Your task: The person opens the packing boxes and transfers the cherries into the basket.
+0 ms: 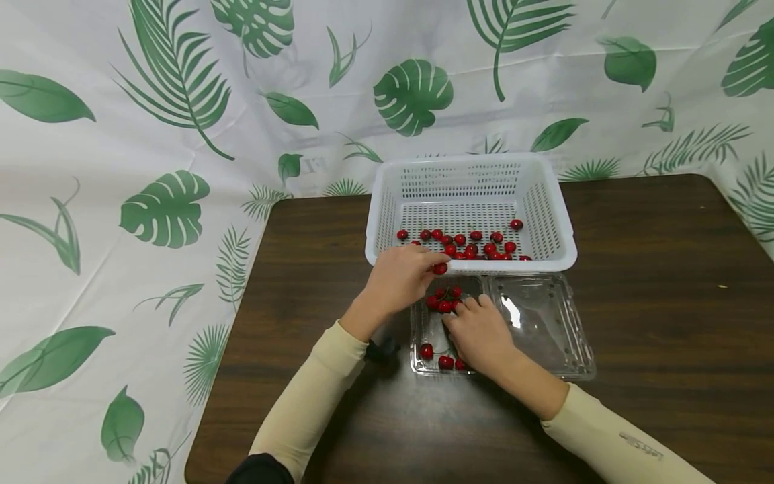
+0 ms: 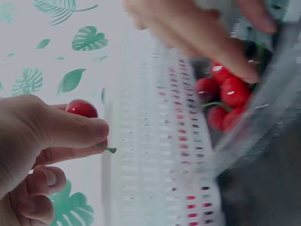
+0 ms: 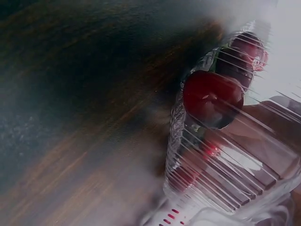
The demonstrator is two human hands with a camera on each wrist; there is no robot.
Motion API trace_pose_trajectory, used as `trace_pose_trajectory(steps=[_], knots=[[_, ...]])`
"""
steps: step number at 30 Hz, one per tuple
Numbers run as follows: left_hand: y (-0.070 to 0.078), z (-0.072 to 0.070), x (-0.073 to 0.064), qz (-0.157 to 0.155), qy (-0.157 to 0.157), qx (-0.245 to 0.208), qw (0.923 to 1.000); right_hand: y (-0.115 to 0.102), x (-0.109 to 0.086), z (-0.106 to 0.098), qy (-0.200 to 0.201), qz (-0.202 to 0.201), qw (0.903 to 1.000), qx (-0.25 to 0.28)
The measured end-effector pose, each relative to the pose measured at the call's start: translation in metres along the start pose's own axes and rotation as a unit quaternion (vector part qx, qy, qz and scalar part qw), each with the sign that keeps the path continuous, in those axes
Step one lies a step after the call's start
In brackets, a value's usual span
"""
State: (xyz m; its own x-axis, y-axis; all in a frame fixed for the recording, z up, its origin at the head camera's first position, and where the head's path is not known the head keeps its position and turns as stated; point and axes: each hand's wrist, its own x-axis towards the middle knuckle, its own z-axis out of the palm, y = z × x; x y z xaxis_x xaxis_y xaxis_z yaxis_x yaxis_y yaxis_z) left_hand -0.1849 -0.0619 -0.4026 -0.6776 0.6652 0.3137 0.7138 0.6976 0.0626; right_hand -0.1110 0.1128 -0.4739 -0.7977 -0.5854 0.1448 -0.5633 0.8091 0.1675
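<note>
My left hand (image 1: 402, 272) pinches a red cherry (image 1: 440, 268) between thumb and fingers at the basket's front rim. In the left wrist view that cherry (image 2: 82, 108) shows a short green stem below the thumb. My right hand (image 1: 482, 333) reaches into the clear plastic clamshell box (image 1: 417, 368), its fairly straight fingers at a cluster of cherries (image 1: 444, 306) near the back. Several more cherries (image 1: 445, 363) lie along the box's front edge, partly covered by the right hand. Through the box wall, the right wrist view shows a dark red cherry (image 3: 214, 99) up close.
Behind the box stands a white slotted basket (image 1: 471, 265) with several loose cherries (image 1: 476, 235) inside. The box's clear lid (image 1: 538, 329) lies folded out to the right on the dark wooden table (image 1: 659, 289). A leaf-print cloth (image 1: 338, 40) hangs behind and left.
</note>
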Motion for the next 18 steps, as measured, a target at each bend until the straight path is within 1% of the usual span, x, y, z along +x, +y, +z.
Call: trace_pose_trajectory(steps=[2,6,9,13,16,18], knots=[[-0.005,-0.005,0.003,-0.007,0.007,-0.011,0.9999,-0.001,0.001,0.002,-0.002,0.001,1.0,0.001],[-0.013,-0.01,0.011,-0.035,0.016,-0.008,0.9992,-0.001,0.002,0.004,-0.004,-0.001,1.0,0.0],[-0.019,-0.006,0.018,-0.056,0.017,0.006,0.9983,-0.001,0.001,0.006,-0.003,-0.001,1.0,-0.004],[-0.026,0.0,0.02,-0.073,0.016,0.007,0.9972,-0.001,0.001,0.006,-0.001,-0.004,1.0,-0.005],[-0.027,0.002,0.019,-0.076,0.022,0.007,0.9969,-0.001,0.002,0.007,0.008,-0.008,0.9999,-0.005],[-0.026,0.002,0.016,-0.072,0.033,0.008,0.9968,0.0,0.003,0.006,0.015,-0.009,0.9998,-0.004]])
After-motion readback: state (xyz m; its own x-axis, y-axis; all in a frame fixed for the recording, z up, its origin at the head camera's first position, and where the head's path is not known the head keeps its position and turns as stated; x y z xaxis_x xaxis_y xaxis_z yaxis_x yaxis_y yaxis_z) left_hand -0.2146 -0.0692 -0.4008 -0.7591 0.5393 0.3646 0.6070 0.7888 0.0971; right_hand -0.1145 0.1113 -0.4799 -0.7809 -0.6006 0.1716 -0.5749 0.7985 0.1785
